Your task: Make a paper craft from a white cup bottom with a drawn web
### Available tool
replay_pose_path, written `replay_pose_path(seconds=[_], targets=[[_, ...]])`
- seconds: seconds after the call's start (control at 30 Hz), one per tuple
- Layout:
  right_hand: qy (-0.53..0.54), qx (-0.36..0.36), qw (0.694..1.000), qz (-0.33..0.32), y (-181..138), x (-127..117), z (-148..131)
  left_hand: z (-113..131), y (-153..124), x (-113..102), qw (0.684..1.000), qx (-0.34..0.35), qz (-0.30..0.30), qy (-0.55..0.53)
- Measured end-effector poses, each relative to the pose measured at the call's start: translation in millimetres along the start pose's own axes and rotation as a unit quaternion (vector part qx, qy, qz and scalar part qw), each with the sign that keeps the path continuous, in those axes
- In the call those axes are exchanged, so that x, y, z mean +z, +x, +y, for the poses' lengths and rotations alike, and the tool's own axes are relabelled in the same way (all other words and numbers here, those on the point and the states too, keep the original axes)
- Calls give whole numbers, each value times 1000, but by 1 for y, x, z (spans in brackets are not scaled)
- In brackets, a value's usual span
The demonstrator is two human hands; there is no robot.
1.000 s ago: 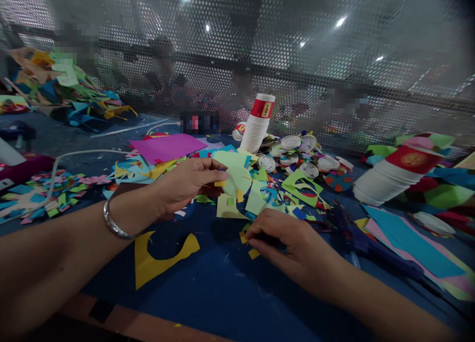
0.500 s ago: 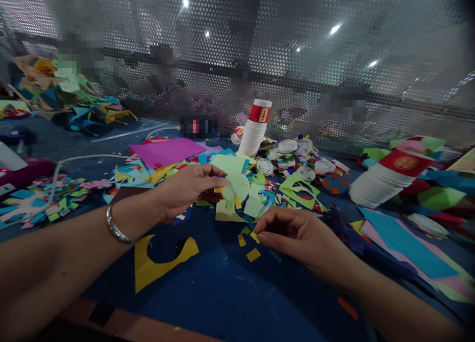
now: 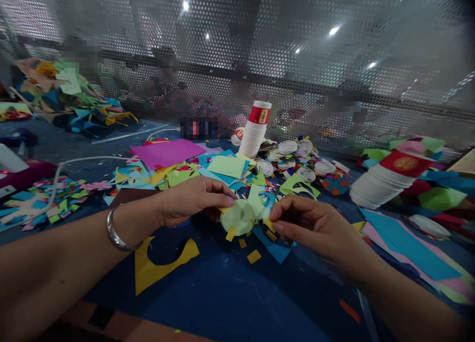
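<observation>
My left hand [image 3: 195, 199], with a silver bangle at the wrist, pinches the left edge of a pale green paper circle [image 3: 240, 218]. Small yellow paper pieces sit along that circle's edge. My right hand [image 3: 306, 222] is closed on a small yellow paper piece [image 3: 268, 224], close to the circle's right side. Whether this piece touches the circle I cannot tell. Below the circle, a loose yellow paper square [image 3: 254, 256] lies on the blue table [image 3: 237, 302]. A yellow paper offcut [image 3: 148, 272] with a round cut-out lies below my left wrist.
Behind my hands are a purple sheet [image 3: 166, 153], pale green paper [image 3: 227, 167] and a stack of paper cups [image 3: 254, 134]. Round lids [image 3: 287, 147] are heaped beside it. Another cup stack [image 3: 386, 181] leans at right, near blue and pink strips [image 3: 411, 245].
The pale green circle and my left hand have come slightly right and down. My right hand has risen from the table scraps with a yellow piece, towards the circle's right side.
</observation>
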State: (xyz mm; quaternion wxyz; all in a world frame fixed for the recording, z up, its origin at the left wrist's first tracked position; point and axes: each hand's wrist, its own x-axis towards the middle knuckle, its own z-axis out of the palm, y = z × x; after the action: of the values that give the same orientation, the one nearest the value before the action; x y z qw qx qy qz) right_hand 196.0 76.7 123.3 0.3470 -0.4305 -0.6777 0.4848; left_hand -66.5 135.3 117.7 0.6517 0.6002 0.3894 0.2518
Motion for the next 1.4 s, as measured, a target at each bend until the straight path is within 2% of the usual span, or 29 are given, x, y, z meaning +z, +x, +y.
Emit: replay_pose_path(seconds=[0.23,0.4,0.87,1.2,1.4], targets=[[-48,6,998,-51,1,2,4,2,-4,4,999,13,-22,27],[-53,6,997,-56,3,4,3,1,-5,5,998,18,-46,32],[-52,26,994,-95,2,6,5,-3,-4,6,997,24,-59,43],[-121,20,987,-100,2,7,4,-2,-5,9,997,21,-51,51],[-128,19,986,-103,1,8,3,-2,-5,9,997,17,-54,45]])
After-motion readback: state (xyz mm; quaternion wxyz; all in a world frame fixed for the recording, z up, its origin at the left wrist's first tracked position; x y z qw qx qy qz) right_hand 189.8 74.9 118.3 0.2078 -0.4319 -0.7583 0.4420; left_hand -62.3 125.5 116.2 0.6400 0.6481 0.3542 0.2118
